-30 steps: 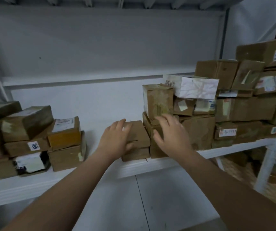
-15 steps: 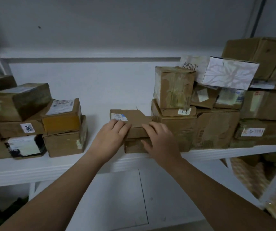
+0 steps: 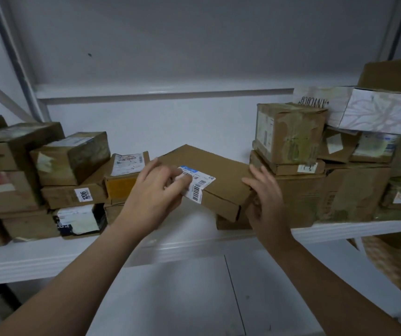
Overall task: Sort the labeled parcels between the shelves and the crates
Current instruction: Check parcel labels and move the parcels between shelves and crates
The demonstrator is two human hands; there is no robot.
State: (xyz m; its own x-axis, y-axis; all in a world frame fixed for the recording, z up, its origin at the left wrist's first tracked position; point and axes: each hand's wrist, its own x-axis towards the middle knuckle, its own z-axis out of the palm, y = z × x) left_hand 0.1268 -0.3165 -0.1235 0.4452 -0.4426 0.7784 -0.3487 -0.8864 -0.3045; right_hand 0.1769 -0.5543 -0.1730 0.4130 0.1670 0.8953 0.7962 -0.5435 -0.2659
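A flat brown parcel (image 3: 221, 175) sits in the gap between two stacks on the white shelf (image 3: 49, 258), turned at an angle so that one corner points toward the person. A white barcode label (image 3: 195, 184) wraps over its near-left edge. The parcel is tilted. Its right end lies over a low box (image 3: 228, 223) beneath it, while bare shelf shows under its left part.

The left hand (image 3: 155, 192) is at the parcel's left corner, with its fingers curled over the top face and onto the label, gripping the parcel there. The fingertips are blurred, so the thumb's place cannot be told. The right hand (image 3: 264, 202) is at the parcel's right corner. Its fingers are nearly straight and point up, pressed flat against the parcel's right edge, so the parcel lies between the two hands.

On the left, a stack of brown boxes includes one with a tag reading 1206 (image 3: 84, 195) and one with a yellow side (image 3: 121, 187), which lies just beside the left hand. On the right, a taped brown box (image 3: 289, 134) stands on a flat one, just beside the right hand's fingertips. A white patterned box (image 3: 376, 112) rests higher in that stack.
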